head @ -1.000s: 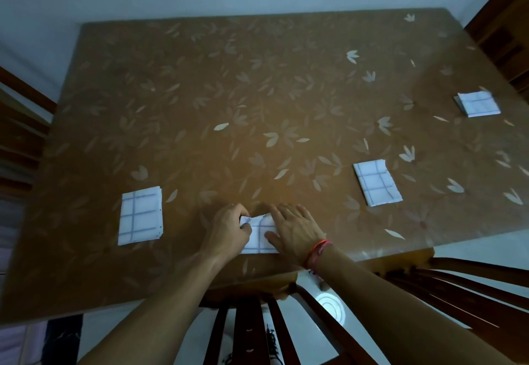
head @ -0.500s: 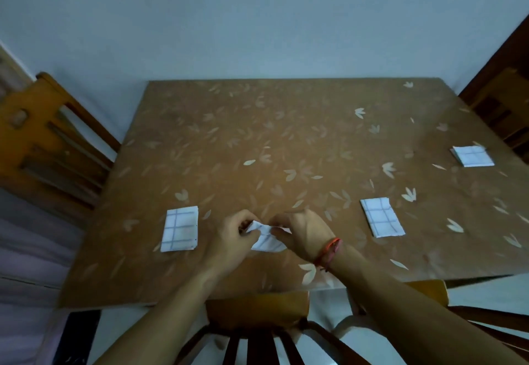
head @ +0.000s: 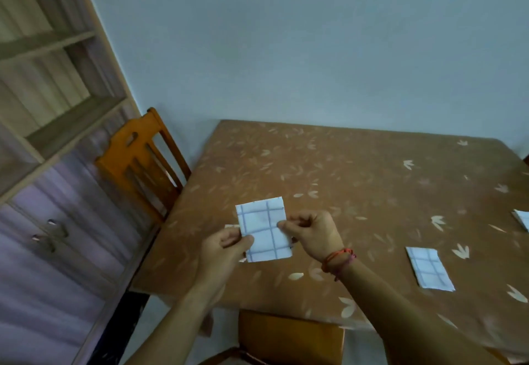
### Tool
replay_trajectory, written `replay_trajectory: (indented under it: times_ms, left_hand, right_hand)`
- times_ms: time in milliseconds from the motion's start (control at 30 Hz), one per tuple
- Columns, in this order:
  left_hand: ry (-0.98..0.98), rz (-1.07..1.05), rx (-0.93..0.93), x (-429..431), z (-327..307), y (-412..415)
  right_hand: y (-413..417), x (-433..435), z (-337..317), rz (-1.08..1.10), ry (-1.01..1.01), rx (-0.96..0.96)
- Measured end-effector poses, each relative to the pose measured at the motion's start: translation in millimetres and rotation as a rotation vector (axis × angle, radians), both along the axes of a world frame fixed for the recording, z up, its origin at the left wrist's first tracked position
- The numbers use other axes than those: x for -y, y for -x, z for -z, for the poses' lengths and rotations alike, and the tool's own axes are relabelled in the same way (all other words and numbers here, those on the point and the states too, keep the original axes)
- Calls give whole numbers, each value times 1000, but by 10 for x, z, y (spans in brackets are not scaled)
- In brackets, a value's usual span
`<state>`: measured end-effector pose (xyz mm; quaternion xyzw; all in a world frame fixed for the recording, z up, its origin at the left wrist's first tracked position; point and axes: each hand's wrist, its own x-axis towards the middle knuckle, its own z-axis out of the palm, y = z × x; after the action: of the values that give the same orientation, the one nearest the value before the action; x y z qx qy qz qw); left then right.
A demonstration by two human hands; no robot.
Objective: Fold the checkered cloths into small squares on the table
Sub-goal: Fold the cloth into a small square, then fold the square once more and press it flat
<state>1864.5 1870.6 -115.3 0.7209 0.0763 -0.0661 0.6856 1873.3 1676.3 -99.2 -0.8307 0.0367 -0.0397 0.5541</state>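
Observation:
I hold a white cloth with blue check lines (head: 264,228) up in the air above the near left part of the table (head: 357,181). My left hand (head: 226,253) pinches its lower left edge and my right hand (head: 312,234) pinches its right edge. The cloth hangs flat as an upright rectangle. A folded checkered cloth (head: 429,267) lies on the table to the right. Another folded cloth (head: 522,218) shows at the right frame edge. A small white corner of a further cloth (head: 231,226) peeks out behind my left hand.
A wooden chair (head: 143,164) stands at the table's left side, and another chair's back (head: 289,336) is below my arms. A shelf and cupboard unit (head: 48,136) fills the left. A pale wall runs behind the table.
Both hands lifted the cloth off the table and opened it into a larger rectangle held in the air. The camera tilted up and left.

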Motion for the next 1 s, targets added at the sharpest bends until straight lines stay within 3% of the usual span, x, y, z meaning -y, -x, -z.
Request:
replay_trajectory:
  times_ms: [433,767,1000]
  left_hand:
    - [-81,-389,7,-1102,-74,473]
    - [91,-688,-44,-1712,-70,971]
    - [138,-696,-40,-2008,4,1057]
  right_hand:
    - [-141,-1201,-68,-342,-109,-54]
    - [-3,-2089,-41,-561,-136,-81]
    - [6,-2448,-25,-602,-267,-154]
